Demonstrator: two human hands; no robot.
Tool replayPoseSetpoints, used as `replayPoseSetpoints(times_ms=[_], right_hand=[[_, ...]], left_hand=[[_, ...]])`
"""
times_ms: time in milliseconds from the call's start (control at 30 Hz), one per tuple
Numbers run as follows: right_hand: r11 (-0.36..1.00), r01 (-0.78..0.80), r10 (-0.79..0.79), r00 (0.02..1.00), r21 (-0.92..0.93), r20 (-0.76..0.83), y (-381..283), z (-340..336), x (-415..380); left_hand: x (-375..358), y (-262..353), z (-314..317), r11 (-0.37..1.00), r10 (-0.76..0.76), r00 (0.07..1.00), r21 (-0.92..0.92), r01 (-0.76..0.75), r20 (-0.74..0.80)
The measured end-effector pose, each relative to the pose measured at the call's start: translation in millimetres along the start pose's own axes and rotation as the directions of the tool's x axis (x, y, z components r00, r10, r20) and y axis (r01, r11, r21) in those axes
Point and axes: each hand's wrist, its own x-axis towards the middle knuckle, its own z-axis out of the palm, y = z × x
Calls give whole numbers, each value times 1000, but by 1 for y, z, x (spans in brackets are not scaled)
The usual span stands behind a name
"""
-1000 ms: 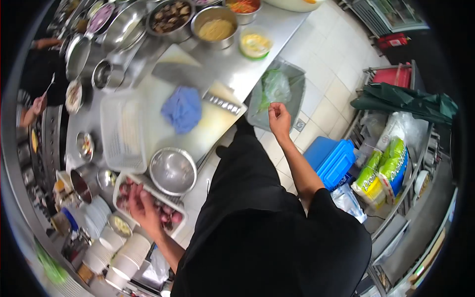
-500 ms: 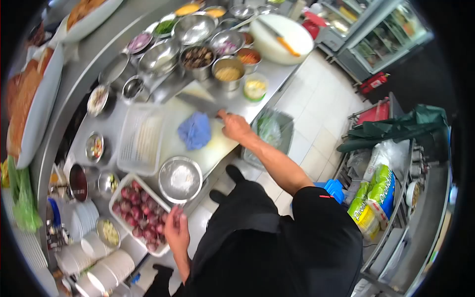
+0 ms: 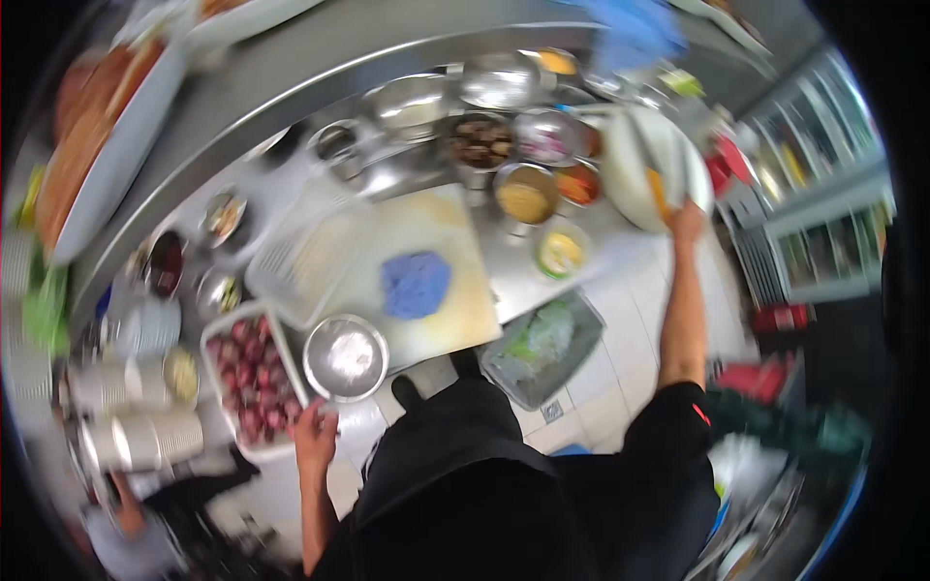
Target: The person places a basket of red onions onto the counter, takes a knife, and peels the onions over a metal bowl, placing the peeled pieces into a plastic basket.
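My right hand (image 3: 686, 223) is closed around the handle end of a knife (image 3: 684, 169), its blade lying over a large round white container (image 3: 625, 189). Beside it on that container rests another knife with an orange handle (image 3: 659, 196). My left hand (image 3: 315, 436) hovers by the near corner of a white tray of red onions (image 3: 254, 373), fingers loosely bent and apart. Close to it stands a metal bowl (image 3: 346, 358) with a little white matter inside. A crumpled blue cloth (image 3: 416, 285) lies on the cutting board (image 3: 436, 218), next to a clear plastic basket (image 3: 300, 257).
Metal bowls of chopped food, including one with dark pieces (image 3: 480, 143) and one with yellow contents (image 3: 526, 194), crowd the counter's back. A grey bin (image 3: 544, 349) stands on the floor below. At lower left, another person (image 3: 131, 533) is near stacked white bowls (image 3: 155, 441).
My right hand has carried the knife from the cutting board to the right, over the round white container. The view has turned. My left hand stays by the onion tray.
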Motion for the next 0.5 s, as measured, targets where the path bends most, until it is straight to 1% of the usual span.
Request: replayPoseSetpoints(times_ms=[33, 67, 100, 133, 167, 200, 233, 267, 300, 333, 367, 400, 433, 467, 500], right_hand=[[998, 59, -59, 998, 2, 18, 32, 35, 26], [999, 27, -24, 996, -39, 88, 26, 24, 30], [996, 91, -90, 992, -10, 86, 28, 23, 30], [992, 124, -121, 981, -11, 152, 42, 42, 42], [980, 178, -169, 980, -88, 106, 34, 37, 40], [959, 223, -216, 975, -172, 59, 23, 31, 38], [957, 242, -236, 970, -160, 59, 4, 31, 32], [979, 203, -203, 979, -16, 24, -16, 29, 22], [980, 157, -158, 987, 126, -3, -32, 24, 11], [979, 157, -157, 988, 127, -6, -47, 16, -2], [980, 196, -195, 980, -23, 42, -61, 6, -13], [957, 234, -221, 971, -172, 92, -67, 0, -15], [959, 225, -213, 974, -173, 82, -67, -1, -11], [980, 181, -170, 977, -77, 128, -65, -3, -7], [991, 134, -135, 974, 14, 181, -63, -4, -5]], left_hand=[[9, -17, 10, 997, 62, 991, -44, -68, -121], [18, -16, 14, 992, 125, 965, 26, -122, -231], [21, 6, 16, 949, 281, 883, 247, -196, -377], [22, 47, 15, 966, 224, 873, 216, -141, -434], [33, 67, 16, 955, 273, 821, 246, -168, -502], [58, 62, 17, 874, 469, 733, 379, -305, -492], [67, 93, 23, 801, 565, 712, 487, -349, -418], [85, 104, 32, 717, 632, 698, 595, -363, -336], [106, 112, 43, 670, 682, 681, 602, -434, -269], [125, 119, 58, 642, 695, 667, 650, -407, -268], [145, 123, 70, 607, 712, 650, 696, -383, -264], [165, 122, 73, 602, 720, 642, 696, -392, -261], [184, 120, 73, 568, 685, 715, 716, -406, -138], [197, 123, 74, 535, 631, 776, 732, -423, -13], [199, 130, 75, 536, 631, 775, 728, -428, -8]])
